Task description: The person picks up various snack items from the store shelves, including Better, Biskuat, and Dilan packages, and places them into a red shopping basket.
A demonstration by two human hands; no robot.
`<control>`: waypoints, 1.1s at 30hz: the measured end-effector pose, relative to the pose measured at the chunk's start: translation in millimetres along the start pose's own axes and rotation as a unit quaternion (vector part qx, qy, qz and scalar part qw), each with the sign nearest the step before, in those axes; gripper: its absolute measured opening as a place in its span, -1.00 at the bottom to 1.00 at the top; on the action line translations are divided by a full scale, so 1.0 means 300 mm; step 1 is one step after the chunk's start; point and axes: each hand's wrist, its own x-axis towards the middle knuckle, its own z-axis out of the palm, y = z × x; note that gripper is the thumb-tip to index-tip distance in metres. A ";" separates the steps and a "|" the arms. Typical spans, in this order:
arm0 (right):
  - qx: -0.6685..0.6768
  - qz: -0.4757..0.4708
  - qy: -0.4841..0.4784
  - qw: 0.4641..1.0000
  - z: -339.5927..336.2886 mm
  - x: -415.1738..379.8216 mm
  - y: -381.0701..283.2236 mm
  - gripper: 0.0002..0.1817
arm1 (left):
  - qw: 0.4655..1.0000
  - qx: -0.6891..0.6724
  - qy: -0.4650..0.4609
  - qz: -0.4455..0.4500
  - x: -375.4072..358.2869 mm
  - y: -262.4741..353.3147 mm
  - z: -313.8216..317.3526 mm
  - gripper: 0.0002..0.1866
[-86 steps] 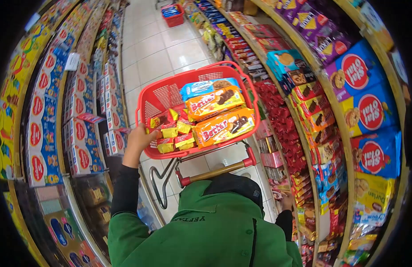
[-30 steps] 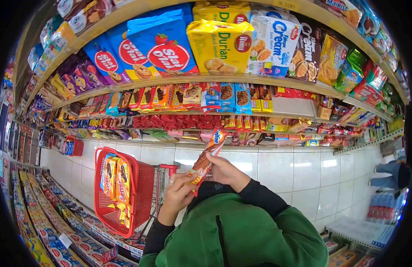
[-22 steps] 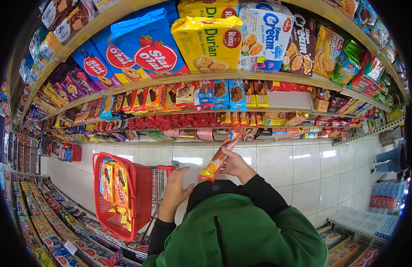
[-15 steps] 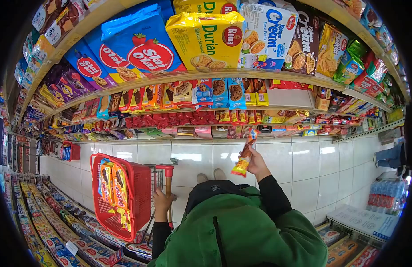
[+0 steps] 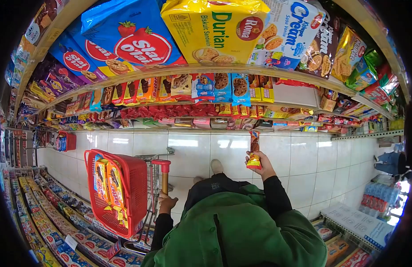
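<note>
My right hand [image 5: 264,167] holds a long, narrow snack packet [image 5: 255,149] with red, brown and yellow print, upright in view over the floor tiles. My left hand [image 5: 166,203] is closed on the brown handle [image 5: 165,183] of a cart, below its red end piece. Beside it, on the cart, stands a red basket [image 5: 141,196] with orange snack packs [image 5: 115,184] and smaller yellow packets [image 5: 118,216] inside.
Shelves of biscuits span the front, with a yellow Durian pack [image 5: 215,33] and blue packs [image 5: 139,40] on top. Another red basket [image 5: 70,141] is at left. A person [image 5: 390,162] stands far right, near stacked bottles [image 5: 379,196]. Lower left holds more shelving [image 5: 59,213].
The packet in my right hand has turned from slanted to nearly vertical. The upper shelf looks nearer. My feet have shifted, and the cart and basket appear slightly farther left.
</note>
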 end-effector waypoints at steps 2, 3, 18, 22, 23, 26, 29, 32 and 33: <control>-0.004 0.008 0.007 1.000 -0.016 0.007 0.001 -0.68 | 1.000 -0.003 0.003 0.003 -0.043 0.024 -0.022 0.15; -0.006 0.012 0.010 1.000 -0.013 0.005 0.000 -0.69 | 1.000 0.000 0.010 0.007 -0.037 0.018 -0.017 0.14; -0.043 0.034 0.005 0.998 -0.045 0.031 -0.080 -0.66 | 0.999 0.002 0.018 0.027 0.007 -0.010 0.011 0.07; -0.103 -0.068 -0.010 0.992 -0.019 0.079 -0.130 -0.58 | 0.999 -0.011 0.008 0.033 0.048 -0.042 0.031 0.07; -0.161 -0.095 0.010 0.982 -0.017 0.105 -0.149 -0.54 | 0.999 -0.011 0.015 0.032 0.039 -0.037 0.030 0.07; -0.195 -0.142 0.126 0.962 -0.025 0.213 -0.205 -0.54 | 0.999 -0.017 0.020 0.030 0.014 -0.020 0.013 0.06; -0.246 -0.178 0.138 0.943 0.007 0.286 -0.261 -0.67 | 0.998 -0.020 0.042 0.029 0.009 -0.030 0.021 0.01; -0.252 -0.204 0.103 0.940 0.014 0.402 -0.328 -0.73 | 0.998 -0.023 0.056 0.025 0.007 -0.025 0.022 0.00; -0.251 -0.208 0.110 0.939 0.040 0.433 -0.346 -0.71 | 0.998 -0.027 0.054 0.024 0.006 -0.025 0.022 0.00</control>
